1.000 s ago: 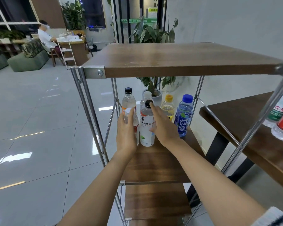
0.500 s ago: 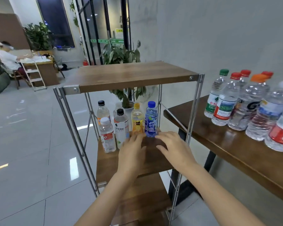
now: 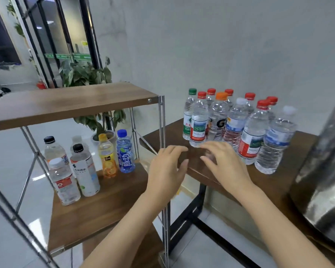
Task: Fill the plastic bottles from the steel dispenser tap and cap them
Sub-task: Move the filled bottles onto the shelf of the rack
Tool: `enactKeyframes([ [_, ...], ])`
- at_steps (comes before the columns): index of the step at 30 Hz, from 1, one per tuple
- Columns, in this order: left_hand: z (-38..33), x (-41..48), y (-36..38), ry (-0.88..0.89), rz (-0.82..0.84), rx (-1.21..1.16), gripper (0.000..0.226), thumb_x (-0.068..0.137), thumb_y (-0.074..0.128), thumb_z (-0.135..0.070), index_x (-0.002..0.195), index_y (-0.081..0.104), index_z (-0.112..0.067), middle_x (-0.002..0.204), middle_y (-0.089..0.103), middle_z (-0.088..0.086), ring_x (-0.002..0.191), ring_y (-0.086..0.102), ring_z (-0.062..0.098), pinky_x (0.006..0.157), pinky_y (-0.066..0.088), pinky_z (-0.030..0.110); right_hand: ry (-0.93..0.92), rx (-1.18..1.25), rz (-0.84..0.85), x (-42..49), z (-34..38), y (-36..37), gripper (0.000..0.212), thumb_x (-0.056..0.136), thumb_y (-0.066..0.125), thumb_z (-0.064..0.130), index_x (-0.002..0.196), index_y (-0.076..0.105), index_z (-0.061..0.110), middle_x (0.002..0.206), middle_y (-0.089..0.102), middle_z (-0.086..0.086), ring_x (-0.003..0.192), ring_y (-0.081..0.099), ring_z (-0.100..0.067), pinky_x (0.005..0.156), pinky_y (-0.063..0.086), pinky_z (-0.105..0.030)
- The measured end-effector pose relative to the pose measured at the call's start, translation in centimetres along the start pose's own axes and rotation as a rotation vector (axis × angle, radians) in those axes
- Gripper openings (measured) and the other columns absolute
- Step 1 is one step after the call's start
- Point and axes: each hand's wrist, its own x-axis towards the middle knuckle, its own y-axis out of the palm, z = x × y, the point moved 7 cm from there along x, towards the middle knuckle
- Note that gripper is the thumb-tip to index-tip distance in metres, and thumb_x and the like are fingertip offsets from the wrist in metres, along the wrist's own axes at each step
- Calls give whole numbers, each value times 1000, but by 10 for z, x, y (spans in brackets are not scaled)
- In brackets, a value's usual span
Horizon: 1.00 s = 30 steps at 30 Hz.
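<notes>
Several capped plastic bottles stand on the wooden table [image 3: 267,188] at the right, among them a red-capped bottle [image 3: 198,120], an orange-capped bottle [image 3: 219,117] and a white-capped bottle [image 3: 277,140]. My right hand [image 3: 223,163] hovers just in front of them with spread fingers and holds nothing. My left hand [image 3: 167,171] hangs empty beside it, by the shelf's steel post. The steel dispenser [image 3: 325,171] fills the right edge; its tap is out of sight. More capped bottles stand on the shelf's middle board, such as a blue one [image 3: 125,152] and a white-labelled one [image 3: 84,171].
The metal-framed shelf unit [image 3: 72,105] with wooden boards stands left of the table, its post [image 3: 161,130] between my hands and the shelf bottles. A potted plant [image 3: 89,78] stands behind it. A grey wall backs the table; glossy floor tiles lie at the left.
My view has swung right from the shelf to the table. Both hands let go of the shelf bottles and moved right, now in front of the table's bottles.
</notes>
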Motion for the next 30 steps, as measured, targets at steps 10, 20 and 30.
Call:
enactKeyframes([
  [10,-90,96,71,214,106,-103,33,95,61,-24,128,60,-20,123,62,-1,114,53,22,87,45,36,195,-215,-257,17,-86,-75,35,91,69,20,126,64,17,142,52,-6,132,41,-33,86,50,-48],
  [20,-139,185,138,429,271,-105,57,92,66,-23,145,44,-16,141,48,9,130,43,30,102,42,46,421,-441,-264,29,-131,-92,64,94,65,22,150,34,22,161,16,-12,143,19,-41,102,43,-50],
  [30,-149,208,156,490,230,28,59,93,62,-44,144,43,-21,135,57,0,125,48,22,104,28,35,547,-369,-312,39,-166,-77,87,92,66,13,156,8,22,160,6,-23,128,38,-46,92,47,-48],
])
